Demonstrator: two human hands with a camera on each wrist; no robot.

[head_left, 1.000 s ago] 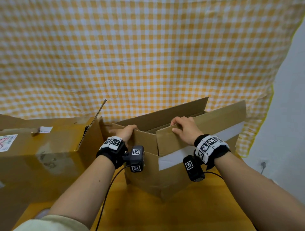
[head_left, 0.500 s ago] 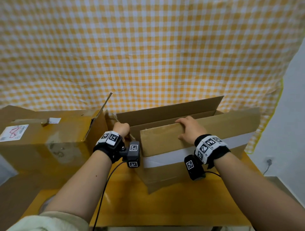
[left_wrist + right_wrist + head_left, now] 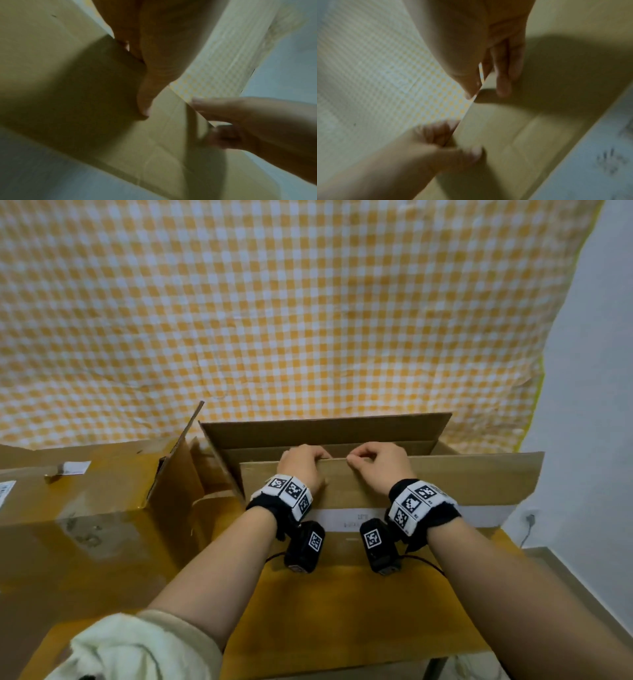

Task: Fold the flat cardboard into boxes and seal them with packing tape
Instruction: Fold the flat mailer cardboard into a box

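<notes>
While both hands [image 3: 342,467] grip (fingers curled over) the near flap [image 3: 479,481], it stands upright.

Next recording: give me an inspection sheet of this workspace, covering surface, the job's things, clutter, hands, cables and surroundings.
Surface: yellow-orange table, glossy, bare at the near edge.
Job's things: open cardboard box upright on the table, near flap raised, white strip across its front. No tape roll seen.
Clutter: large taped cardboard box on the left, with white labels and one flap standing up.
Hands: left hand and right hand side by side, fingers curled over the near flap's top edge.
Cables: black cable runs from the wrist cameras.
Surroundings: yellow checked cloth behind; white wall at right.
</notes>
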